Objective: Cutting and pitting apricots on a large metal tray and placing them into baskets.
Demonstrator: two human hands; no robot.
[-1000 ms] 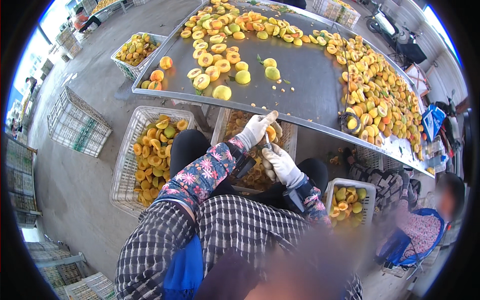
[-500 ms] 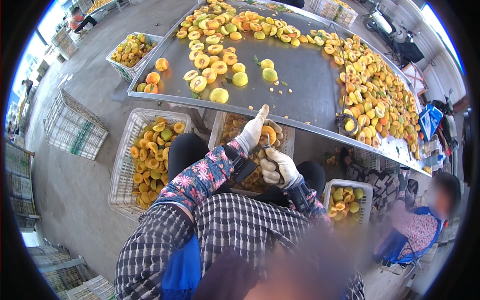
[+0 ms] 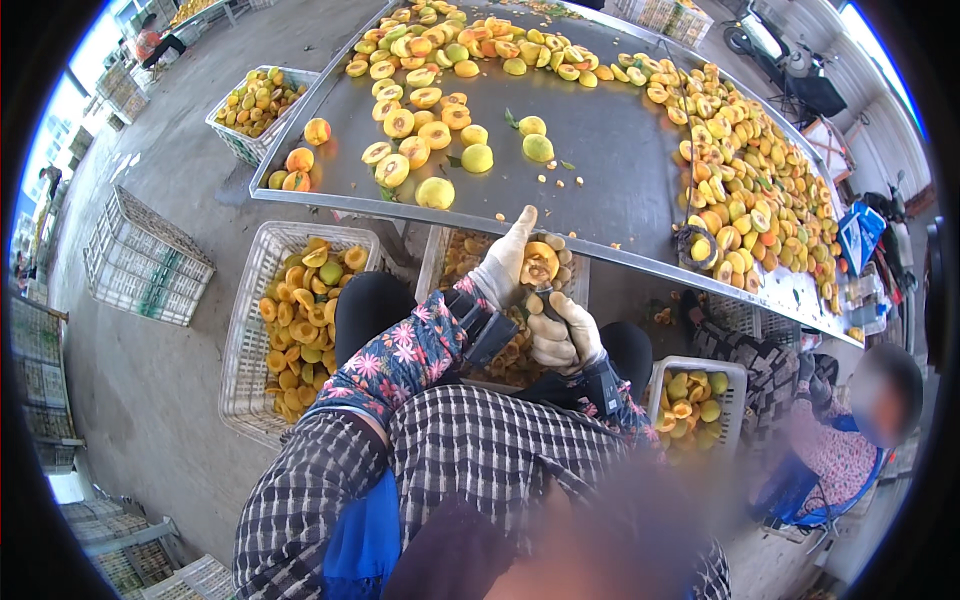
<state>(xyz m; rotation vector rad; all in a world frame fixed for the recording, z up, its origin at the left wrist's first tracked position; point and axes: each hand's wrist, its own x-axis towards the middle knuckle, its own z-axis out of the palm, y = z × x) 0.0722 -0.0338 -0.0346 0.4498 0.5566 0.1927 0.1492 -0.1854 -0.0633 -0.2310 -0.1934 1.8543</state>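
Where the near edge of a wide grey sheet-metal table [image 3: 620, 165] crosses above the person's lap, the left hand [image 3: 508, 262], in a white glove, grips a halved orange-yellow stone fruit [image 3: 540, 260], thumb stretched up toward the rim and fingers curled behind the flesh. Just below the fruit, the white-gloved right hand [image 3: 562, 335] is closed around a small grey tool [image 3: 543, 290], mostly hidden by the glove, its end at the fruit's lower side.

At the table's far right corner stands a blue-and-white packet [image 3: 857, 236]; the pale marks on its front are too small to read. Dark boxy devices are strapped to both wrists.

Across the metal surface, yellow-orange fruit halves lie in a loose band along the back and left, with a few pits and green leaves near the middle; a dense heap of yellow fruit [image 3: 765, 200] covers the right end. Under the near edge sits a white slatted plastic crate [image 3: 432, 262] of halves; a similar filled crate [image 3: 250, 330] stands to the left, and a smaller white crate [image 3: 738, 405] to the right.

Around them spreads a grey concrete floor [image 3: 180, 420], with stacked crates [image 3: 150, 262] at left, a seated co-worker in a pink patterned top [image 3: 838, 468] at right, and a parked scooter [image 3: 795, 78] beside a pale ribbed wall [image 3: 878, 125].
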